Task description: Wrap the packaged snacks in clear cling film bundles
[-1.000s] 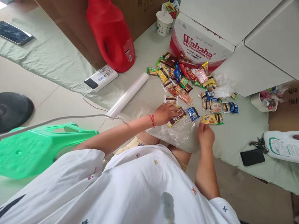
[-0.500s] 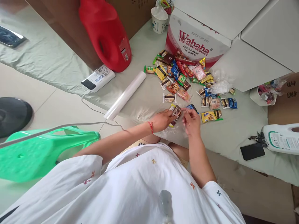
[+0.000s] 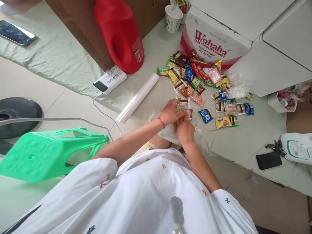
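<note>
Close together above the front part of the cloth, my left hand (image 3: 170,113) and my right hand (image 3: 185,131) meet over a brown snack packet (image 3: 189,112). A red string circles my left wrist. The left fingers are curled over the packet, which they mostly cover. Clear plastic film (image 3: 198,131) lies under and around it, and my right fingers are closed on the film at the packet's near left side. Just beyond my fingers is a cream-coloured wrapped biscuit (image 3: 183,102). A blue snack packet (image 3: 206,116) lies apart on the right.
Many wrapped snacks (image 3: 187,90) lie heaped before a Wahaha carton (image 3: 214,42). A film roll (image 3: 137,97), a power bank (image 3: 110,79) and a red jug (image 3: 122,35) are left. A green stool (image 3: 48,156) stands on the floor. Right are a black wallet-like item (image 3: 268,160) and a white bottle (image 3: 299,148).
My right hand has moved left across the packet to meet my left hand. The blue packet beside it now shows fully. The whole view has shifted slightly.
</note>
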A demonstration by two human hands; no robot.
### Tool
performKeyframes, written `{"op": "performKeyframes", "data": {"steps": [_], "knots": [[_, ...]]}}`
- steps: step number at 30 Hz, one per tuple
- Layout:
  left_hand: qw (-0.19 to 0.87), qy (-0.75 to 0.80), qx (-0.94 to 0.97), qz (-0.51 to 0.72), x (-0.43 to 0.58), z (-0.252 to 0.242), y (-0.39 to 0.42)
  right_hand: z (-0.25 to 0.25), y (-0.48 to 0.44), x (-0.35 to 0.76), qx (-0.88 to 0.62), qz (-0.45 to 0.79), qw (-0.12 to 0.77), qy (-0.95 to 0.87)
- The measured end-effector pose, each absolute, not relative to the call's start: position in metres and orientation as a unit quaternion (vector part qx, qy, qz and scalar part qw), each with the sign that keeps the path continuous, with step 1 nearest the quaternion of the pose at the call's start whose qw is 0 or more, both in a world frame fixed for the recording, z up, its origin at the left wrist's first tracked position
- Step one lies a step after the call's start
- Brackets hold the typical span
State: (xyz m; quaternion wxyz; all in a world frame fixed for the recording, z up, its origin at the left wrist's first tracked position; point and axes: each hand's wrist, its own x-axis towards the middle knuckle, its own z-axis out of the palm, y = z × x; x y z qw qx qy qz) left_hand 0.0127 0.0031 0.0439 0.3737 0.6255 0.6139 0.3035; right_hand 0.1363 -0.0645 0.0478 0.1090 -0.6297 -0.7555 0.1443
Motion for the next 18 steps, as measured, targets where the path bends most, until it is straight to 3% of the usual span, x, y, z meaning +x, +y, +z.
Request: {"op": "performKeyframes", "data": {"steps": [3,6,10,15,18], "knots": [[0.353,0.643,0.643,0.221,0.035,0.04,0.012,0.062,-0.089,0.145,-0.573,0.158,0.112,-0.796],[0.304,0.672,0.643,0.204,0.04,0.032,0.011,0.081,-0.117,0.184,-0.508,0.198,0.171,-0.82],[0.266,0.668,0.666,0.2,0.036,0.023,0.004,0.075,-0.123,0.255,-0.597,0.151,0.275,-0.739],[0.238,0.663,0.683,0.194,0.037,0.021,0.001,0.036,-0.1,0.28,-0.62,0.253,0.261,-0.695],[0.23,0.663,0.685,0.195,0.038,0.021,0.001,0.039,-0.11,0.266,-0.633,0.228,0.266,-0.691]]}}
